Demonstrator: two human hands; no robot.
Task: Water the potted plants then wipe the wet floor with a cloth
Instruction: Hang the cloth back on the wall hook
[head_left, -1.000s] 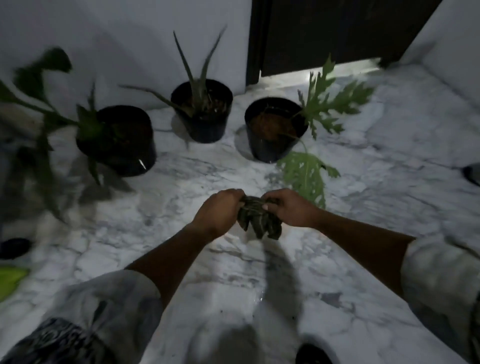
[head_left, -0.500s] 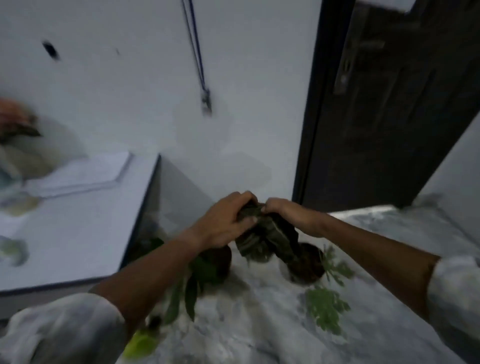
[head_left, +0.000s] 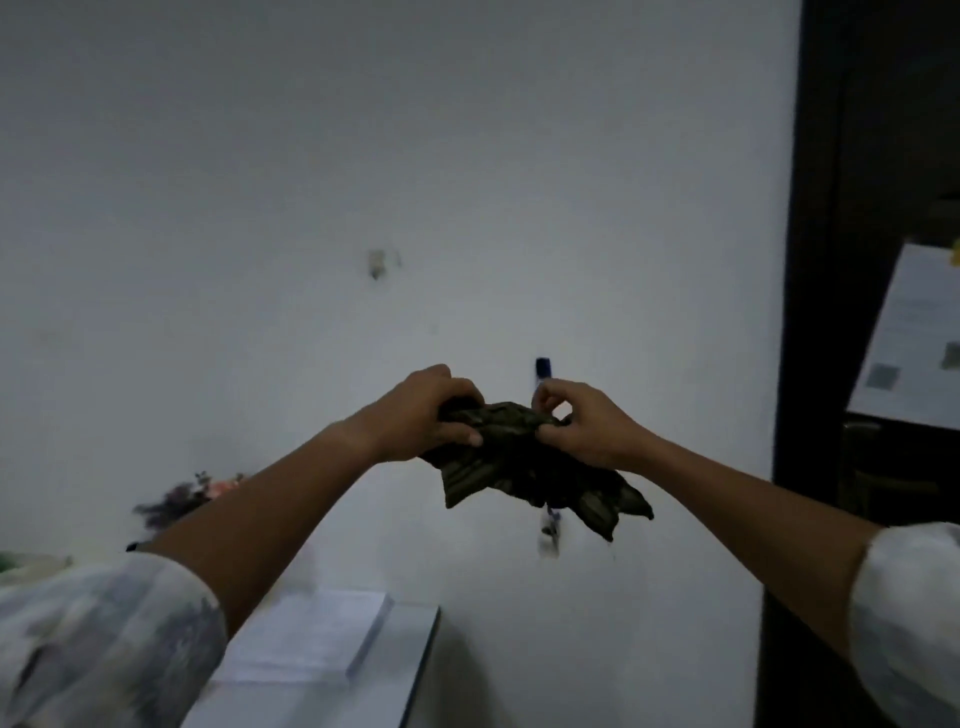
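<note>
A dark, crumpled cloth (head_left: 524, 467) hangs in the air in front of a white wall, held at chest height. My left hand (head_left: 426, 415) grips its left end with the fingers closed around it. My right hand (head_left: 582, 423) pinches its right end between thumb and fingers. Loose corners of the cloth droop below my right hand. The potted plants and the floor are out of view.
A white table (head_left: 405, 654) with a stack of papers (head_left: 311, 639) stands at the lower left against the wall. Blurred flowers (head_left: 182, 499) sit behind my left forearm. A dark door frame (head_left: 810, 312) runs up the right side. A blue lanyard (head_left: 543, 369) hangs on the wall.
The view has swung up from the marble floor and pots to the wall. Both hands have kept hold of the cloth and pulled it a little wider apart.
</note>
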